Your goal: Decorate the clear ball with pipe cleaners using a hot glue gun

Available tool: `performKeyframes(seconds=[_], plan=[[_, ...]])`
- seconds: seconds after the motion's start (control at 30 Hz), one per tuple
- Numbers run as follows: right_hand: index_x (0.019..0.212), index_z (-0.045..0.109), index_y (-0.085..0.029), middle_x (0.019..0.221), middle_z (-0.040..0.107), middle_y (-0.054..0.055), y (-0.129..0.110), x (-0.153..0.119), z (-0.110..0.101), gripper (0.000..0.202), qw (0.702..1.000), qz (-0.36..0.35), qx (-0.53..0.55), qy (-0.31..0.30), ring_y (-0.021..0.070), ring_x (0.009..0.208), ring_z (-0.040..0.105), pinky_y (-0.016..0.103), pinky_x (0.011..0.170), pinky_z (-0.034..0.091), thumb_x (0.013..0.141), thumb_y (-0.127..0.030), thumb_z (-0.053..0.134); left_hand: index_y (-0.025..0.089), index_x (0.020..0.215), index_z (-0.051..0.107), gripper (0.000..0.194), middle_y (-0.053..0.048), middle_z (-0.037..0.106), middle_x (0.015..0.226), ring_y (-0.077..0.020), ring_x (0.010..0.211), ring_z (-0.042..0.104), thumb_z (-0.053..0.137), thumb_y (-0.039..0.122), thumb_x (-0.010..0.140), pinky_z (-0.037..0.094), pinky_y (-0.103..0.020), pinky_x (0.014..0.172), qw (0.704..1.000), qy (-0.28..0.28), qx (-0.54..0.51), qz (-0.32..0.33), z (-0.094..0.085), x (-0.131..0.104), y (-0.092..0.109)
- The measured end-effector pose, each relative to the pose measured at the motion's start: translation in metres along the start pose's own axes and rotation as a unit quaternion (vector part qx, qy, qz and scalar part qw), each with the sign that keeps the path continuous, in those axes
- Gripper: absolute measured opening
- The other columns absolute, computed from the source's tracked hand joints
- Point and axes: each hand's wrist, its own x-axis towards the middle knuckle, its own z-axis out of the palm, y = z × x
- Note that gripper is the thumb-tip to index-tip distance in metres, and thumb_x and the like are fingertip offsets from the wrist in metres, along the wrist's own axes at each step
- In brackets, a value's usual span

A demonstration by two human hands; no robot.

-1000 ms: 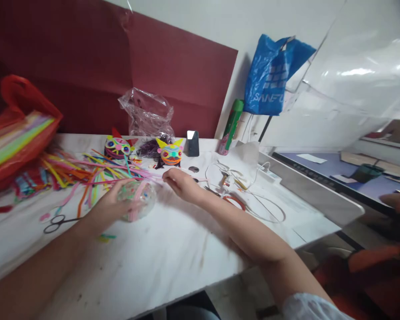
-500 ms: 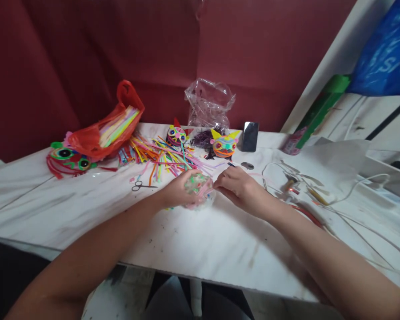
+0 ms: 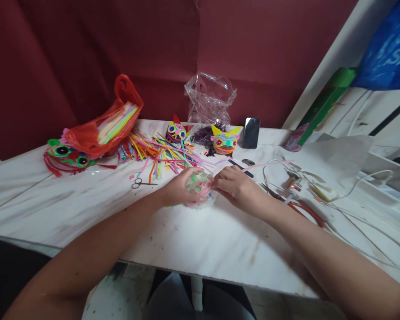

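My left hand (image 3: 176, 188) is closed around the side of a rounded, see-through ball (image 3: 199, 190) with green and red specks and pink strips on its right side. At that right side, my right hand (image 3: 236, 186) pinches a pink pipe cleaner (image 3: 270, 164), whose loose length sticks out beyond the hand toward the right. The fingertips hide where the strip meets the ball. Beyond the hands lies a heap of colourful pipe cleaners (image 3: 160, 155). Small scissors (image 3: 142, 183) rest left of my left hand.
Animal heads made of coiled strips stand behind: one yellow-horned (image 3: 225, 143), one red-eared (image 3: 176, 132), one green-eyed (image 3: 68, 156) beside a red bag (image 3: 96, 129). A phone (image 3: 251, 133) leans at the back. Red-handled scissors (image 3: 308, 213), a glue gun (image 3: 295, 189) and cables lie right.
The pink strip's loose end now shows plainly to the right of my right hand. My left hand still holds the ball in nearly the same place. The view has shifted slightly.
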Motion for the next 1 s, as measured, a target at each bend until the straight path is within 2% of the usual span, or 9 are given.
performKeyframes(seconds=[0.33,0.6,0.8,1.0], plan=[[0.085,0.063,-0.017,0.084,0.064,0.007,-0.002,0.000,0.001,0.017,0.999,-0.018,-0.041,-0.001,0.0191,0.080,0.051,0.033,0.075,0.035,0.092,-0.008,0.050,0.019,0.127,0.046,0.079,-0.011,0.053,0.133,-0.0319,0.125,0.049,0.077,0.034,0.056,0.038,-0.043,0.107,1.000,0.001,0.001,-0.007,0.001,0.000,0.003],[0.089,0.065,-0.017,0.086,0.066,0.008,-0.005,0.002,0.003,0.020,0.998,-0.025,-0.049,0.005,0.0205,0.083,0.054,0.035,0.077,0.037,0.095,-0.011,0.047,0.019,0.126,0.047,0.074,-0.009,0.056,0.127,-0.0306,0.118,0.054,0.076,0.035,0.060,0.042,-0.042,0.102,1.000,0.019,-0.002,-0.015,0.003,-0.002,0.004],[0.092,0.062,-0.017,0.083,0.069,0.009,-0.001,0.001,-0.001,0.009,0.998,0.034,0.004,0.057,0.0209,0.080,0.061,0.034,0.076,0.042,0.093,-0.025,0.056,0.019,0.123,0.048,0.071,-0.006,0.059,0.115,-0.0304,0.110,0.056,0.074,0.031,0.058,0.047,-0.039,0.093,0.999,0.020,-0.022,-0.029,0.004,-0.003,0.007],[0.085,0.063,-0.018,0.079,0.071,0.007,0.007,-0.003,0.004,0.011,0.988,0.101,0.096,0.062,0.0185,0.074,0.065,0.034,0.074,0.044,0.093,-0.024,0.058,0.020,0.122,0.049,0.072,-0.007,0.059,0.115,-0.0289,0.107,0.057,0.076,0.034,0.057,0.047,-0.038,0.090,0.999,0.016,-0.035,-0.026,0.003,-0.003,0.004]])
